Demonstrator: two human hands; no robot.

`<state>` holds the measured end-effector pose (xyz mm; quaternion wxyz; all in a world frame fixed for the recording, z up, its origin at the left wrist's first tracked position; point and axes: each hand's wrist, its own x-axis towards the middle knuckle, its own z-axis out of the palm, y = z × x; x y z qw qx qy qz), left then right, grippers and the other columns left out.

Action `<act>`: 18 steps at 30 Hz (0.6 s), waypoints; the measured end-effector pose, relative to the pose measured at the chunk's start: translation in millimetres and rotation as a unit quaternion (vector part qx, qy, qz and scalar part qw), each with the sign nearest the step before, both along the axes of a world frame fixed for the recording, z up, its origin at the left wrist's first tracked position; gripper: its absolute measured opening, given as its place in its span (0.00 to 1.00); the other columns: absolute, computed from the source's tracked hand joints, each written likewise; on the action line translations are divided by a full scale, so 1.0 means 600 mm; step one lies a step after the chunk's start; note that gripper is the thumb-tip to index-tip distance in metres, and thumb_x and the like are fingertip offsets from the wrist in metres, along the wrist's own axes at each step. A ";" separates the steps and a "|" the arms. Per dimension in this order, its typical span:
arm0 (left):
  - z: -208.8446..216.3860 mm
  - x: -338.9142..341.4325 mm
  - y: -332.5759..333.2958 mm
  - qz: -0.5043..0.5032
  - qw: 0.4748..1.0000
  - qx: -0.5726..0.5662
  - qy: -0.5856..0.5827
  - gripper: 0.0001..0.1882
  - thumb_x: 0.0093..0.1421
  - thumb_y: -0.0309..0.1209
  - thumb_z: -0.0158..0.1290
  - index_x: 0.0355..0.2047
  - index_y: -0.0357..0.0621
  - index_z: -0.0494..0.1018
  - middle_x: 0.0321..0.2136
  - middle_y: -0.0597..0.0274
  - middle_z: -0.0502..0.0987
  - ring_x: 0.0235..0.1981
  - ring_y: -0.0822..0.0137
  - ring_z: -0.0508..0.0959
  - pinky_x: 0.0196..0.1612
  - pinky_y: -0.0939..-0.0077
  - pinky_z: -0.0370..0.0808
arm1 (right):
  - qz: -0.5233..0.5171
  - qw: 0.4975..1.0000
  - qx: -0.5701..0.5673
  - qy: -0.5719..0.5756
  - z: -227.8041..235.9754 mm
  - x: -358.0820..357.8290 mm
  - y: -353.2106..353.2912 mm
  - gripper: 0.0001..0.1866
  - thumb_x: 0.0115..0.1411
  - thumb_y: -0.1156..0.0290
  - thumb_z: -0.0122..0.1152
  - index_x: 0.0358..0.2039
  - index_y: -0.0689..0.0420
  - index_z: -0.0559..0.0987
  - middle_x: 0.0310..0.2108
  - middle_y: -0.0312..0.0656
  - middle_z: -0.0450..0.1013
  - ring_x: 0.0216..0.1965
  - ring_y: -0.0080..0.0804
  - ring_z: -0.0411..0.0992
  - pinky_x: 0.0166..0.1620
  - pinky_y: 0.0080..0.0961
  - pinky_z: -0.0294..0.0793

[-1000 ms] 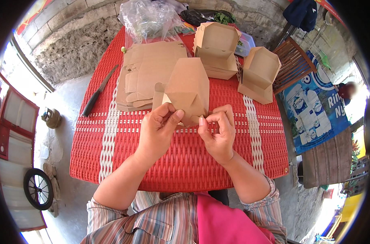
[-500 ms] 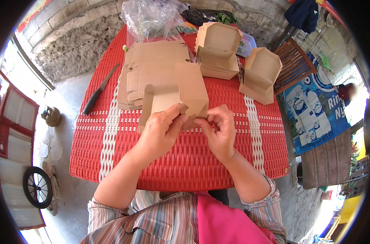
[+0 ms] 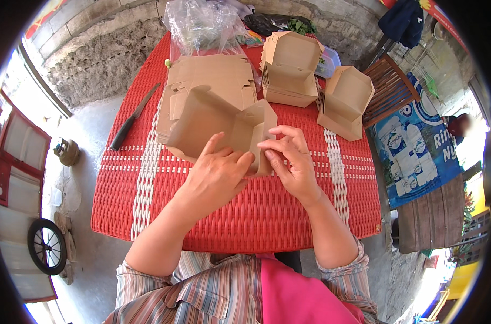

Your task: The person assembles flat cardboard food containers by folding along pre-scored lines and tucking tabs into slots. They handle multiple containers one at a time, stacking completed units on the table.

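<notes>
A partly folded brown cardboard box (image 3: 216, 119) lies tilted in front of me, its inside facing up and its right end walls raised. My left hand (image 3: 216, 170) is at its near edge, the index finger stretched out over the inside and the other fingers curled at the edge. With thumb and forefinger, my right hand (image 3: 293, 164) pinches the upright right wall near the front corner. Behind the box lies a stack of flat cardboard blanks (image 3: 213, 73), partly hidden by it.
Several folded boxes (image 3: 291, 81) stand nested at the back right, beside another open box (image 3: 347, 100). A knife (image 3: 133, 120) lies at the left on the red woven table (image 3: 256, 216). Clear plastic bags (image 3: 205, 27) and a plastic tub (image 3: 327, 60) sit at the back. A wooden chair (image 3: 391, 89) stands right.
The box has turned and opened toward me, so its inside now shows. My left hand has shifted from the corner to the near edge, its index finger extended; my right hand stays at the right side.
</notes>
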<state>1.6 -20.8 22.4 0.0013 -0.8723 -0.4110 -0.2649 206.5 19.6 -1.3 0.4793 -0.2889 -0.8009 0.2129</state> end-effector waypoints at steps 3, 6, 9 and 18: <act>-0.027 0.007 0.005 0.011 0.997 0.022 0.080 0.09 0.54 0.22 0.53 0.37 0.41 0.72 0.28 0.60 0.77 0.37 0.59 0.79 0.61 0.55 0.65 | 0.022 0.999 -0.011 -0.031 -0.005 -0.002 0.003 0.13 0.61 0.82 0.59 0.44 0.54 0.82 0.49 0.41 0.66 0.31 0.25 0.67 0.38 0.24 0.72; -0.036 0.012 0.006 -0.004 0.996 -0.017 0.089 0.11 0.54 0.22 0.52 0.39 0.41 0.72 0.27 0.59 0.77 0.37 0.59 0.79 0.61 0.55 0.65 | 0.025 0.998 -0.016 -0.052 -0.002 0.000 0.000 0.11 0.61 0.84 0.57 0.40 0.55 0.81 0.48 0.42 0.65 0.31 0.25 0.66 0.37 0.25 0.71; -0.028 0.002 0.010 -0.006 0.997 -0.076 0.021 0.14 0.52 0.20 0.54 0.41 0.40 0.71 0.31 0.56 0.79 0.40 0.57 0.79 0.61 0.52 0.64 | 0.015 0.999 -0.023 -0.031 -0.003 0.007 0.006 0.09 0.62 0.85 0.54 0.36 0.58 0.78 0.46 0.42 0.63 0.31 0.25 0.66 0.36 0.25 0.70; -0.050 -0.016 0.032 0.012 0.997 -0.031 0.076 0.05 0.52 0.24 0.57 0.30 0.43 0.74 0.24 0.59 0.76 0.34 0.56 0.79 0.62 0.53 0.64 | -0.014 1.000 -0.009 -0.018 -0.012 0.013 0.018 0.08 0.60 0.85 0.51 0.34 0.59 0.76 0.44 0.42 0.64 0.29 0.27 0.68 0.33 0.26 0.70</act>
